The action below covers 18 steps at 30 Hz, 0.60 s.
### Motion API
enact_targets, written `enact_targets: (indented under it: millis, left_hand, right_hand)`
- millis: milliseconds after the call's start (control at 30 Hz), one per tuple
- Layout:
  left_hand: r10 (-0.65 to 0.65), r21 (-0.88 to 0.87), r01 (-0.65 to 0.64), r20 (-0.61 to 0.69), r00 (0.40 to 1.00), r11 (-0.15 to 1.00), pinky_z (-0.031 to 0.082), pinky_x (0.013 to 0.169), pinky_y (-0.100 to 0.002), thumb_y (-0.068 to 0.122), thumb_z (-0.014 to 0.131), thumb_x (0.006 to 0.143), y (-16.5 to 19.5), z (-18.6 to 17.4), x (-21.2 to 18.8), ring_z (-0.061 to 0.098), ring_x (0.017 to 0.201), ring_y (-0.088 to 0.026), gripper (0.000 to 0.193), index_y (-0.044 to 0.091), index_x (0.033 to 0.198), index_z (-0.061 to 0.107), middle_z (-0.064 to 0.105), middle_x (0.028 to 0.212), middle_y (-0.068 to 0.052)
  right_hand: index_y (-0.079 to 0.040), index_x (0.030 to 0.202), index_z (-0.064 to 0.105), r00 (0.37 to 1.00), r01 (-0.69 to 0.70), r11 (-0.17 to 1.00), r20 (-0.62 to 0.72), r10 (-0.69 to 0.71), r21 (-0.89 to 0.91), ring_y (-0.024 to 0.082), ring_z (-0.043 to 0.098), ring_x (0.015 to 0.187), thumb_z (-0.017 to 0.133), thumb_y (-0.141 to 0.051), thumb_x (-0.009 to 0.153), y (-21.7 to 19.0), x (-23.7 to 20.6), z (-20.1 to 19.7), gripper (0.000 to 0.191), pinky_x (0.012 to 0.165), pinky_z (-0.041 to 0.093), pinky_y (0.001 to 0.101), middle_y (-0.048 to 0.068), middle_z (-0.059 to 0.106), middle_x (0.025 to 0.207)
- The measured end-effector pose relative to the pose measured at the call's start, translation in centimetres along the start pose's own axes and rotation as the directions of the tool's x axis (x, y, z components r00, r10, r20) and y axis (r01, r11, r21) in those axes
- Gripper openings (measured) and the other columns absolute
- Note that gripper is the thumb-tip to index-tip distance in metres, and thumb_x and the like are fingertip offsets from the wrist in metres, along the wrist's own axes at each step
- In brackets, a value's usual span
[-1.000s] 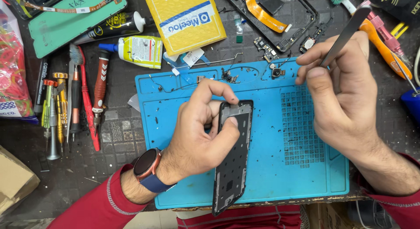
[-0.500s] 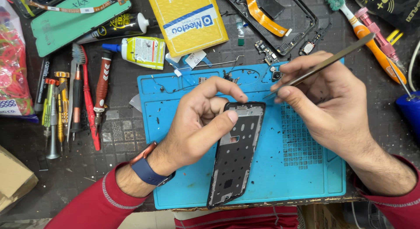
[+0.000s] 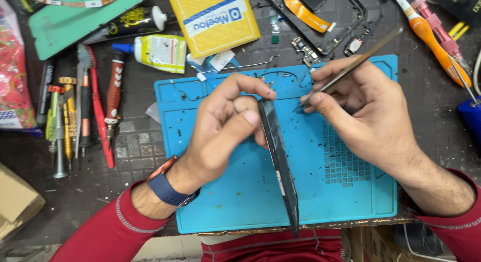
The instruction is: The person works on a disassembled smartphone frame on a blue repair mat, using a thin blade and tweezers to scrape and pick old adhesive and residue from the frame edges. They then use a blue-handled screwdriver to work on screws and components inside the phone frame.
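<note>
Head view: your left hand (image 3: 225,126) has its grip closed on the dark phone frame (image 3: 279,159), thumb and fingers pinching its upper end. You hold the frame turned on edge, so only its thin side shows, running from your fingers down to the near edge of the blue work mat (image 3: 240,197). Your right hand (image 3: 358,114) has its grip closed on metal tweezers (image 3: 350,66), whose tips point at the frame's upper end, just beside your left fingertips; contact cannot be confirmed. Both hands are above the mat, which lies on the dark desk (image 3: 135,157). Screwdrivers (image 3: 82,116) lie left of the mat, a glue bottle (image 3: 155,51) beyond it.
</note>
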<state>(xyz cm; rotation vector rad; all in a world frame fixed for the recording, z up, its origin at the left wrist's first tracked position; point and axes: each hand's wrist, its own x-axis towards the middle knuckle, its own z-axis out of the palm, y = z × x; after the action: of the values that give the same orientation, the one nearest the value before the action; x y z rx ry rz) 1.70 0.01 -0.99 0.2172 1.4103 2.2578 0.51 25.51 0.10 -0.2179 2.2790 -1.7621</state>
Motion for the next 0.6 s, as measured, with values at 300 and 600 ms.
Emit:
enact_targets:
  millis: [300, 600]
  left_hand:
    - [-0.011, 0.093, 0.014, -0.035, 0.999, 0.996, 0.059, 0.074, -0.03, 0.009, 0.052, 0.102, -0.2, 0.3, 0.6, 0.066, 0.079, -0.013, 0.028, -0.003, 0.127, 0.049, 0.063, 0.089, -0.005]
    - [0.053, 0.251, -0.025, -0.106, 0.993, 0.968, 0.042, 0.064, -0.019, 0.008, 0.068, 0.094, 0.5, 1.3, -0.5, 0.051, 0.077, -0.002, 0.031, 0.006, 0.115, 0.046, 0.057, 0.093, 0.003]
  right_hand:
    - [0.005, 0.126, 0.053, 1.0, -0.024, 1.0, 0.008, 0.024, 0.013, 0.016, 0.074, 0.099, 0.063, -0.001, 0.101, -0.3, 0.3, 0.0, 0.028, 0.086, 0.063, 0.029, 0.013, 0.071, 0.104]
    - [0.005, 0.125, 0.054, 1.0, -0.028, 0.999, -0.004, 0.028, -0.022, 0.016, 0.074, 0.097, 0.063, 0.0, 0.1, -0.5, -0.1, 0.5, 0.027, 0.083, 0.062, 0.0279, 0.013, 0.071, 0.102]
